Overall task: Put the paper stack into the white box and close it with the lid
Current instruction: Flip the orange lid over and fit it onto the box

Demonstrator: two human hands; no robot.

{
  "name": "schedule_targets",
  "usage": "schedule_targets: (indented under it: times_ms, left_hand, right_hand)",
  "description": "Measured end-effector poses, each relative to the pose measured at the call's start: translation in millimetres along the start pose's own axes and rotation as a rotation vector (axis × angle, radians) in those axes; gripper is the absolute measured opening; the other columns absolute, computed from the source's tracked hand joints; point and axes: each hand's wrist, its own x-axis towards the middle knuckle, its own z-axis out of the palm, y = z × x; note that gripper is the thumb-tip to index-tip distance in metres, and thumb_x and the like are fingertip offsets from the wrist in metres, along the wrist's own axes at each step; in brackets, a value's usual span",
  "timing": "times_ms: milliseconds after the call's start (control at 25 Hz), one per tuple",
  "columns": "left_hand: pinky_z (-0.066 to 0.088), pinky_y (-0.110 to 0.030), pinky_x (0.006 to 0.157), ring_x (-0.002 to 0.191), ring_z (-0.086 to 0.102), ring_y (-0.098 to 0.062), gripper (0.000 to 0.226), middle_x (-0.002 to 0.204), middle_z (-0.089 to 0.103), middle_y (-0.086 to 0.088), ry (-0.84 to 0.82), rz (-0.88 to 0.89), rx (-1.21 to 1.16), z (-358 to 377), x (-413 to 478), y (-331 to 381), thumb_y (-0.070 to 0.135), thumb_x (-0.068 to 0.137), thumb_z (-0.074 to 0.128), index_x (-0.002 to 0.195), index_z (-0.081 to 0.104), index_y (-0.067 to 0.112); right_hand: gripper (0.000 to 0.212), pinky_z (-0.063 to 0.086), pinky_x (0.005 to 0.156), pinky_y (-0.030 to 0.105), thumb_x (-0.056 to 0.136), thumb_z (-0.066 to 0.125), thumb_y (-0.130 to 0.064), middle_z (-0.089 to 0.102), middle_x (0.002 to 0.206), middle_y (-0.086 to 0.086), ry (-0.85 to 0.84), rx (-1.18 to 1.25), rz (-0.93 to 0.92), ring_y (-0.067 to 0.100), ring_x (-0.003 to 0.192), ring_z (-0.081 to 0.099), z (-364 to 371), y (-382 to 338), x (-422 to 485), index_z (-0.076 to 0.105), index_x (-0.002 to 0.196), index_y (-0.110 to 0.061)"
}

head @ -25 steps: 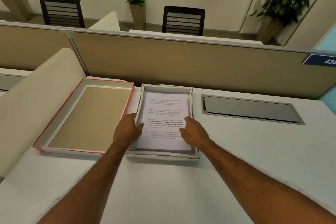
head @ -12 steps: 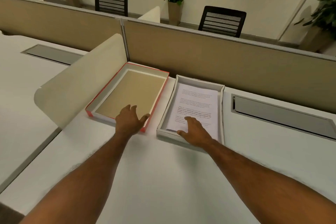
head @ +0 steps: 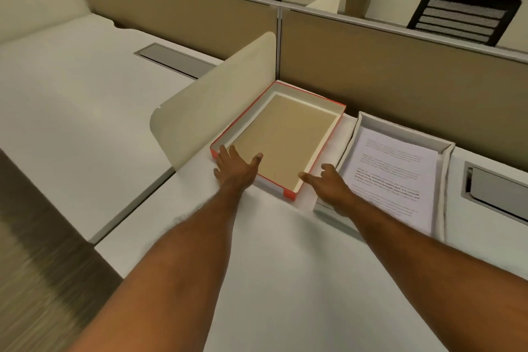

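Observation:
The paper stack (head: 397, 177) with printed text lies inside the white box (head: 444, 180) at the right of the desk. Left of the box, the lid (head: 283, 137) lies upside down, red on the outside with a tan inside. My left hand (head: 235, 167) rests with spread fingers on the lid's near left corner. My right hand (head: 328, 183) hovers open between the lid's near right corner and the box, fingers pointing at the lid. Neither hand grips anything.
A cream curved divider (head: 217, 94) stands just left of the lid. A tan partition wall (head: 400, 71) runs behind both. Grey cable hatches (head: 497, 194) sit in the desk at right and at far left (head: 174, 58). Black chairs and potted plants stand beyond the partition.
Both hands left the paper in the box and moved left to the lid. The view swung left, so the box now sits at the right.

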Motion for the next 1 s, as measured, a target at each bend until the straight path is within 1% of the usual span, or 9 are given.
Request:
schedule_targets:
  times_ms: [80, 160, 200, 360, 560, 680, 800, 920, 1000]
  left_hand:
    - [0.018, -0.055, 0.117, 0.151, 0.004, -0.031, 0.098, 0.165, 0.003, -0.01, 0.016, -0.068, -0.059, -4.0, 13.2, -11.9, 0.063, 0.084, 0.054, 0.154, 0.012, 0.009]
    - [0.017, -0.049, 0.119, 0.151, 0.002, -0.032, 0.101, 0.165, -0.001, -0.011, 0.017, -0.108, -0.141, -7.6, 27.2, -20.8, 0.054, 0.086, 0.06, 0.154, 0.003, 0.006]
    - [0.016, -0.047, 0.119, 0.151, 0.003, -0.033, 0.102, 0.165, -0.002, -0.012, 0.029, -0.123, -0.198, -9.1, 33.8, -23.1, 0.051, 0.086, 0.062, 0.154, 0.001, 0.005]
    - [0.022, -0.042, 0.119, 0.148, 0.019, -0.036, 0.1, 0.161, 0.017, -0.019, 0.086, -0.242, -0.44, -9.9, 53.5, -27.2, 0.038, 0.084, 0.07, 0.152, 0.008, 0.001]
    - [0.031, -0.044, 0.115, 0.141, 0.034, -0.035, 0.093, 0.154, 0.036, -0.017, 0.074, -0.256, -0.464, -2.2, 57.6, -34.5, 0.03, 0.081, 0.074, 0.152, 0.02, 0.005]
    - [0.044, -0.035, 0.098, 0.125, 0.048, -0.029, 0.079, 0.145, 0.039, -0.011, 0.144, -0.24, -0.69, -1.3, 50.8, -26.5, 0.015, 0.079, 0.074, 0.145, 0.031, 0.011]
    - [0.054, -0.038, 0.085, 0.114, 0.053, -0.028, 0.079, 0.144, 0.035, -0.01, 0.095, -0.266, -1.022, -7.4, 46.3, -19.7, 0.003, 0.08, 0.065, 0.142, 0.023, 0.028]
    - [0.056, -0.037, 0.074, 0.106, 0.055, -0.028, 0.083, 0.134, 0.041, -0.015, 0.027, -0.271, -1.24, -11.2, 39.6, -12.0, -0.002, 0.08, 0.064, 0.141, 0.017, 0.03]
    - [0.056, -0.043, 0.076, 0.11, 0.057, -0.031, 0.079, 0.129, 0.047, -0.017, -0.005, -0.282, -1.335, -14.1, 33.5, -8.7, -0.001, 0.081, 0.065, 0.143, 0.021, 0.021]
  right_hand:
    - [0.093, 0.041, 0.107, 0.044, 0.084, 0.068, -0.047, 0.037, 0.152, 0.012, -0.018, 0.158, 0.135, 0.031, 0.134, 0.043, 5.8, -3.2, 8.6, 0.018, 0.151, -0.006]
    - [0.091, 0.045, 0.092, 0.038, 0.083, 0.07, -0.044, 0.049, 0.134, 0.011, -0.037, 0.214, 0.167, 0.027, 0.116, 0.053, 11.8, -4.6, 12.3, 0.022, 0.149, -0.003]
    - [0.09, 0.043, 0.09, 0.037, 0.083, 0.07, -0.043, 0.048, 0.137, 0.011, -0.044, 0.225, 0.17, 0.028, 0.118, 0.052, 15.1, -5.5, 13.3, 0.023, 0.148, -0.002]
    - [0.085, 0.041, 0.092, 0.036, 0.085, 0.07, -0.037, 0.038, 0.151, 0.013, -0.078, 0.28, 0.184, 0.03, 0.13, 0.045, 29.8, 0.7, 12.4, 0.023, 0.148, -0.004]
    - [0.056, 0.049, 0.102, 0.042, 0.088, 0.068, -0.026, 0.056, 0.134, 0.007, -0.095, 0.387, 0.16, 0.019, 0.103, 0.059, 42.8, 2.6, 9.8, 0.041, 0.135, -0.011]
    - [0.047, 0.05, 0.102, 0.043, 0.088, 0.066, -0.019, 0.063, 0.122, 0.002, -0.058, 0.352, 0.133, 0.021, 0.105, 0.062, 41.6, 5.2, 5.9, 0.048, 0.131, -0.014]
    - [0.045, 0.051, 0.099, 0.043, 0.089, 0.063, -0.017, 0.062, 0.105, -0.011, -0.033, 0.387, 0.131, 0.015, 0.097, 0.061, 35.7, 5.4, -2.4, 0.05, 0.132, -0.021]
    - [0.044, 0.054, 0.092, 0.049, 0.087, 0.064, -0.013, 0.063, 0.111, -0.013, 0.012, 0.485, 0.111, 0.016, 0.097, 0.063, 27.4, 4.2, -9.7, 0.052, 0.125, -0.031]
    - [0.045, 0.06, 0.081, 0.044, 0.09, 0.061, -0.009, 0.064, 0.124, -0.004, 0.038, 0.536, 0.112, 0.023, 0.104, 0.066, 21.9, 2.6, -12.9, 0.052, 0.129, -0.027]
